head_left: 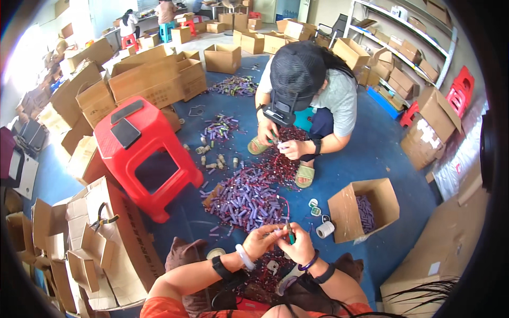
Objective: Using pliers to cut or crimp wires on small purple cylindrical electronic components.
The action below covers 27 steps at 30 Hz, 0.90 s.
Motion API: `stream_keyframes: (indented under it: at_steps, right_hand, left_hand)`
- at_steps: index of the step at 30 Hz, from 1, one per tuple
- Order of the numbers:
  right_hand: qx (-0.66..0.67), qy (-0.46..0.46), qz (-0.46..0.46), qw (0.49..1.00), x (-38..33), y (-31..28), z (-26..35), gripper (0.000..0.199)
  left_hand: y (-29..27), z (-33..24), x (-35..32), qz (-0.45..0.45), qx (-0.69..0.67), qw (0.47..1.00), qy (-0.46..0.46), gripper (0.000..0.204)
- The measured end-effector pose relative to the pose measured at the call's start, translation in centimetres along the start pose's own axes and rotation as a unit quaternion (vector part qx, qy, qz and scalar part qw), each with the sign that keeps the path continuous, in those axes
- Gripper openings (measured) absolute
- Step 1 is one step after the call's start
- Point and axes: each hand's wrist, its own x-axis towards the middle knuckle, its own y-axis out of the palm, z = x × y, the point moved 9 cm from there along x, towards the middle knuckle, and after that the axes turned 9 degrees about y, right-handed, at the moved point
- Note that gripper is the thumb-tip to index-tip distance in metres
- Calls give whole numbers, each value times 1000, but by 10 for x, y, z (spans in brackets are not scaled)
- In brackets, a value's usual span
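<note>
My left hand (258,241) is closed, its fingertips pinching a small pale piece I cannot make out. Close beside it, my right hand (300,245) grips green-handled cutters (291,235), pointing up between the fingers. A red wire (287,205) rises from near my fingertips. Just beyond both hands lies a large heap of purple cylindrical battery cells (249,201). Red and dark scraps (261,275) litter the floor below my hands. Opposite me, a crouching person's hands (279,144) hold a green-handled tool and a small pale thing over more red scraps.
A red stool (154,153) with two phones (125,132) stands left. An open carton (339,212) holding purple cells is at the right, beside a white roll (325,229). Flattened cardboard (114,265) with pliers (101,218) lies left. Smaller cell piles (233,86) and cartons (222,58) lie farther back.
</note>
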Motion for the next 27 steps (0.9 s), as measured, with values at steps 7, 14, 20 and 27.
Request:
stream_keyframes:
  at_steps: [7, 14, 20, 27]
  right_hand:
    - [68, 38, 1, 997, 6, -16, -9, 17]
    - [271, 94, 102, 952, 15, -5, -13, 16]
    - [140, -20, 47, 989, 15, -10, 4, 15]
    - [160, 52, 48, 984, 20, -15, -9, 18]
  left_hand:
    - [-5, -44, 10, 23, 60, 992, 111, 31]
    - [7, -18, -1, 132, -88, 986, -59, 29]
    - [0, -5, 0, 118, -29, 986, -114, 28]
    - [9, -14, 2, 173, 13, 983, -51, 28]
